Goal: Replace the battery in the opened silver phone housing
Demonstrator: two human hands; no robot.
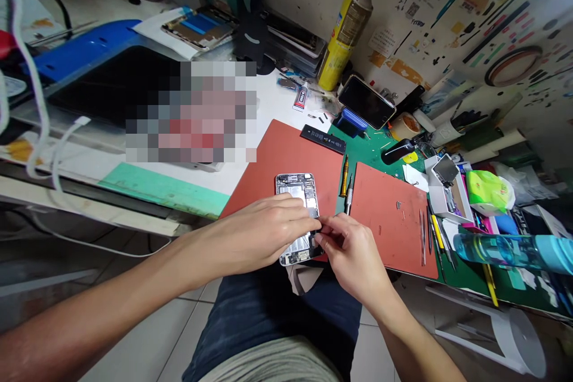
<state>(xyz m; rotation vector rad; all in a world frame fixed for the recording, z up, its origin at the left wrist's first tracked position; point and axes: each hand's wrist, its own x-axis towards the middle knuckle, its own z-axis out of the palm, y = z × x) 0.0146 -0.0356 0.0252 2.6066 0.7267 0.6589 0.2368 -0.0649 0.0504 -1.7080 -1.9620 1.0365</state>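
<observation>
Silver-framed and opened, the rectangular smartphone (299, 246) lies at the near edge of the brick-red flat mat (280, 149), probably so that we look straight down into it. Our left hand (273, 224) lies across it from the left, seemingly to steady it, while our right hand (353, 245) curls thumb and forefinger at its right edge; whether either closes on a part, we cannot tell. Farther off, the flat black battery (323, 139) and slim gold-coloured screwdriver (344, 178) lie clear of our hands, perhaps to keep the workspace free.
</observation>
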